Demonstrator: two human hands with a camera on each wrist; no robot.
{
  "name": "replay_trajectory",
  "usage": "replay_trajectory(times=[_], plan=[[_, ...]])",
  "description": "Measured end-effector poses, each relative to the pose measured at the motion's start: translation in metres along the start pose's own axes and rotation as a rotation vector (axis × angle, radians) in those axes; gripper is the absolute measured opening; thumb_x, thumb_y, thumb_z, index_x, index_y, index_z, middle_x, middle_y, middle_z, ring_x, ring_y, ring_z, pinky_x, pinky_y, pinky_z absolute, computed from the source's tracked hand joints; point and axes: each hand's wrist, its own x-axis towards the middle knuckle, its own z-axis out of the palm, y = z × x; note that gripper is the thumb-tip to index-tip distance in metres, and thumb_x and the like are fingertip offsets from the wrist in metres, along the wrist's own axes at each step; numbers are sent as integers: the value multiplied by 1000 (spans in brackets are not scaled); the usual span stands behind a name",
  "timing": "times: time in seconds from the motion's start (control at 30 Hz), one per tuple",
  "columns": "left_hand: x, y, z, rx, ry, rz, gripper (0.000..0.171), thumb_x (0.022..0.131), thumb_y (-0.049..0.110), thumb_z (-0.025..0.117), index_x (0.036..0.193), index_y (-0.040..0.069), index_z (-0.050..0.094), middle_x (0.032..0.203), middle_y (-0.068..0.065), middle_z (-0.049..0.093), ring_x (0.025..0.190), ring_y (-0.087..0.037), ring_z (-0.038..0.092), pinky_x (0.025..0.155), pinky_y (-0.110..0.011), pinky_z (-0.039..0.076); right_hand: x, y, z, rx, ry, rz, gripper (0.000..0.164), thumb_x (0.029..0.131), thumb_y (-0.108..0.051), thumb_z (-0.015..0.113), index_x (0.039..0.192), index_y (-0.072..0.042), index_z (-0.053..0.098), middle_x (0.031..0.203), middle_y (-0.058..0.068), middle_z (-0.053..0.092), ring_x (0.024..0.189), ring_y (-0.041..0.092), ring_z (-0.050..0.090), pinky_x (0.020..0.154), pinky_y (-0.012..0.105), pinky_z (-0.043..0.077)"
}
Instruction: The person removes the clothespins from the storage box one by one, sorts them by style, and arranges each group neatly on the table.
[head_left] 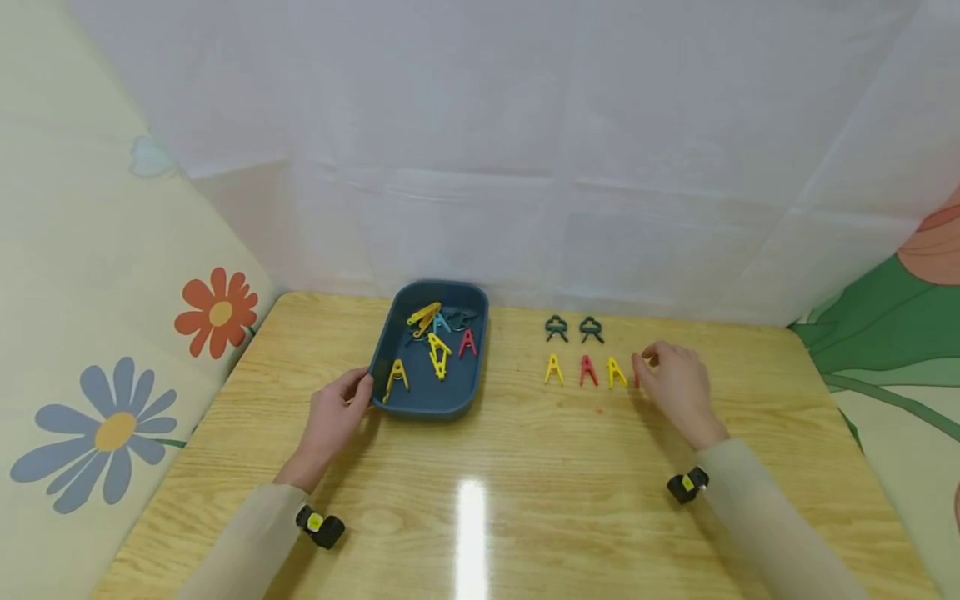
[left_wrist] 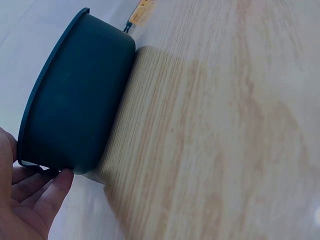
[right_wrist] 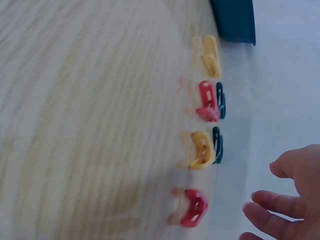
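My left hand holds the near left corner of a dark blue tray, thumb at the rim. In the left wrist view, its fingertips lie against the tray's outer wall. Inside the tray are several plastic clips, among them a yellow clip, a red clip and a light blue one. At the right end of a row of clips, my right hand is above a red clip, which it partly hides in the head view. The right wrist view shows that hand's fingers apart, holding nothing.
Left of that red clip stand a yellow clip, a red clip and another yellow clip. Two dark green clips lie behind them. A white sheet hangs along the back edge of the wooden table.
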Motion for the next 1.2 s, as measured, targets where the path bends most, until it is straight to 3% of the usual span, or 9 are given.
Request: replay_trajectory(times=[0.47, 0.67, 0.8, 1.03, 1.2], plan=[[-1, -1, 0, -9, -14, -11, 41, 111, 22, 50, 134, -9, 63, 124, -29, 70, 113, -39, 69, 95, -56, 55, 19, -51, 1, 75, -24, -125, 28, 103, -22, 64, 109, 3, 72, 101, 19, 73, 96, 38, 65, 95, 57, 47], [-2, 0, -1, -6, -8, -6, 40, 110, 21, 50, 133, -9, 64, 122, -28, 71, 111, -39, 69, 94, -55, 56, 28, -74, 6, 82, -27, -170, 26, 102, -24, 65, 107, 0, 74, 101, 15, 75, 97, 36, 66, 90, 52, 50], [-2, 1, -1, -2, -2, -6, 40, 111, 21, 50, 133, -8, 65, 123, -28, 70, 112, -40, 69, 93, -53, 57, 32, -90, 9, 94, -45, -201, 30, 103, -28, 64, 112, 0, 74, 104, 15, 76, 100, 36, 66, 98, 53, 48], [-3, 1, -1, 0, 2, -2, 38, 110, 19, 51, 131, -8, 65, 121, -28, 71, 111, -39, 69, 93, -54, 56, 41, -120, 16, 63, -49, -286, 30, 103, -28, 65, 110, -2, 77, 102, 12, 77, 95, 30, 69, 100, 50, 47], [-2, 0, -1, -7, -6, -6, 38, 110, 21, 51, 132, -8, 65, 121, -28, 71, 112, -39, 69, 94, -56, 55, 49, -141, 24, 5, -74, -305, 33, 103, -30, 66, 116, -2, 76, 109, 12, 77, 104, 30, 67, 103, 50, 46]])
